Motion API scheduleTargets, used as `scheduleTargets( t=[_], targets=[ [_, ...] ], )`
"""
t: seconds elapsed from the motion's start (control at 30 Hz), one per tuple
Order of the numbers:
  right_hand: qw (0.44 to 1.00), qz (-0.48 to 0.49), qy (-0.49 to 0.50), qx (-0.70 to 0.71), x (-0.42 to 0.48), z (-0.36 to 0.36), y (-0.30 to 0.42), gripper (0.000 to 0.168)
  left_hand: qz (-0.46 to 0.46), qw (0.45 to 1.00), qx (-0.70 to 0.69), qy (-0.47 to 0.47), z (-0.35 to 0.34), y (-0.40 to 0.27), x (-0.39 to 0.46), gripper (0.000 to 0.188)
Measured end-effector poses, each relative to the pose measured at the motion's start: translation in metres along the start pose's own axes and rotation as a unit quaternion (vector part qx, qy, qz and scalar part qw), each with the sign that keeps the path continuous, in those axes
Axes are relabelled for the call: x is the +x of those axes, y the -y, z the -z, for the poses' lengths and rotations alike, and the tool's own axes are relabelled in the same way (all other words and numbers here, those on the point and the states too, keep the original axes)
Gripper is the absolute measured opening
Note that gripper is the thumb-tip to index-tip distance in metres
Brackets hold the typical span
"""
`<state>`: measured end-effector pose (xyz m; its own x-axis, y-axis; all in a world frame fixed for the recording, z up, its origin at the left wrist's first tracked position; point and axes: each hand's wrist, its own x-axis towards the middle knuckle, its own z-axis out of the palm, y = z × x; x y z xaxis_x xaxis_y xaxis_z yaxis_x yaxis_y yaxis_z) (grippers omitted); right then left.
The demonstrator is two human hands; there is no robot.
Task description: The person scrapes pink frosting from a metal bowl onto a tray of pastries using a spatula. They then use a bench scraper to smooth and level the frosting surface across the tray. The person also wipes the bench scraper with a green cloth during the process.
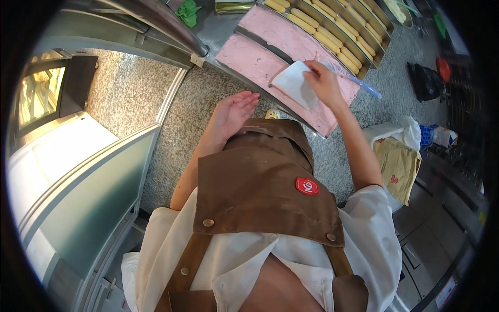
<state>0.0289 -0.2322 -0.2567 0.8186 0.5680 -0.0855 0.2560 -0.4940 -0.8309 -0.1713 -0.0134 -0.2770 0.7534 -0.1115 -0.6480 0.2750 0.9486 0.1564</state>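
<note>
My right hand (pixel 322 82) grips the upper edge of a flat white scraper (pixel 295 85), tilted over pink cream (pixel 249 58) that fills the nearer long metal mould. A second mould beside it holds more pink cream (pixel 276 29). A blue-tinted translucent plastic tool or bag (pixel 368 87) lies across the cream's right end. Whether the scraper touches the cream is partly hidden. My left hand (pixel 237 111) is empty, palm up with its fingers loosely apart, in front of the brown apron (pixel 269 175), short of the table edge.
Metal moulds (pixel 380 58) with rows of ladyfingers (pixel 327 39) stand behind the cream. A crumpled green cloth or wrapper (pixel 188 12) lies at the back left. A steel post (pixel 175 29) rises by the table's left end. At right are a lined bin (pixel 384 128) and a brown paper bag (pixel 399 165).
</note>
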Motion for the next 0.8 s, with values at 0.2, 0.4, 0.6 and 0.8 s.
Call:
scheduleTargets(
  t=[0.2,0.4,0.6,0.8],
  targets=[
    [1.0,-0.005,-0.004,-0.026,0.006,-0.025,0.009,0.027,-0.01,1.0,-0.005,-0.02,-0.001,0.0,-0.004,0.029],
    [0.988,0.044,-0.076,-0.126,0.022,0.0,0.02,0.025,-0.024,0.999,-0.007,-0.026,-0.003,0.0,-0.008,0.035],
    [0.999,0.013,-0.041,-0.026,0.024,-0.015,0.024,0.024,-0.018,0.999,-0.002,-0.027,0.001,0.0,-0.007,0.028],
    [0.999,0.015,0.005,-0.03,0.033,-0.049,0.032,0.023,-0.016,1.0,-0.003,-0.024,-0.001,-0.002,-0.008,0.028]
  ],
)
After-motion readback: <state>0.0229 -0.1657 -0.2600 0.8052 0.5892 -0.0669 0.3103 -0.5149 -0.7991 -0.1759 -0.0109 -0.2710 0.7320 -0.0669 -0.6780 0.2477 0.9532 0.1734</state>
